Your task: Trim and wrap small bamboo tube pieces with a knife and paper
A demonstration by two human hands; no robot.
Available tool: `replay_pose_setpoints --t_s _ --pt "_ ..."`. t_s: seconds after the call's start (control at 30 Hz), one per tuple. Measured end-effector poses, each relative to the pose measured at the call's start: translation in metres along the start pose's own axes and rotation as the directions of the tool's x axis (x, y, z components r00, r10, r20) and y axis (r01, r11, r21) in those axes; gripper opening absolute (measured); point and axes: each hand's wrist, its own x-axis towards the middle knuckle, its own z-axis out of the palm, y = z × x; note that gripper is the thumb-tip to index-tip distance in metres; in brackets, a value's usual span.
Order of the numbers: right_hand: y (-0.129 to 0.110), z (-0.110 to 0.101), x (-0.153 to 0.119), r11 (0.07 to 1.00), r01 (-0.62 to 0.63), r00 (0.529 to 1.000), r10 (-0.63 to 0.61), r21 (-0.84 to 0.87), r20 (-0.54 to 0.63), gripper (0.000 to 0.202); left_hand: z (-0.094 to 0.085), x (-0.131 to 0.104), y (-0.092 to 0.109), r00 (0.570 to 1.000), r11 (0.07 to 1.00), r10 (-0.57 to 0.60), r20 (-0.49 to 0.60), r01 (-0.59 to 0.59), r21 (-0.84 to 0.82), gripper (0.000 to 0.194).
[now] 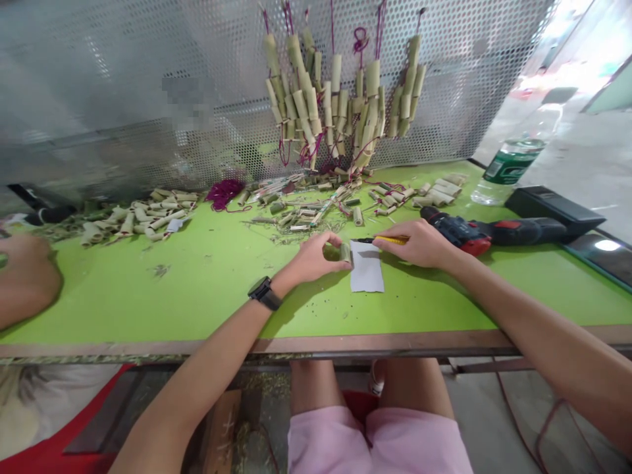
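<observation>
My left hand, with a dark watch on its wrist, pinches a short bamboo piece between thumb and fingers. The piece stands at the left edge of a small white sheet lying on the green tabletop. On the other side my right hand is closed around a yellow-handled utility knife. Its dark tip points left, over the top part of the sheet, a short way from the bamboo. Loose bamboo pieces and slivers lie just beyond both hands.
Right of my hand lies a cordless drill, near a water bottle and a black box. Bundles of bamboo hang on a perforated metal panel. Purple cord and a bamboo heap lie left; another person's hand rests there.
</observation>
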Motion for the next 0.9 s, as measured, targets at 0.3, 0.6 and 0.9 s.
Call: replay_pose_setpoints --t_s 0.3,0.6,0.9 --pt "-0.004 0.007 0.0 0.992 0.03 0.996 -0.04 0.124 0.082 0.04 -0.001 0.0 0.001 0.995 0.99 0.099 0.023 -0.101 0.102 0.041" --pt "-0.001 0.01 -0.001 0.982 0.063 0.989 -0.086 0.18 0.124 0.042 0.004 0.0 -0.003 0.989 0.987 0.132 0.07 -0.138 0.082 0.052" --pt "0.001 0.013 -0.001 0.98 0.046 0.989 -0.072 0.193 0.13 0.041 0.002 -0.002 0.007 0.997 1.0 -0.007 0.078 0.007 0.002 0.083"
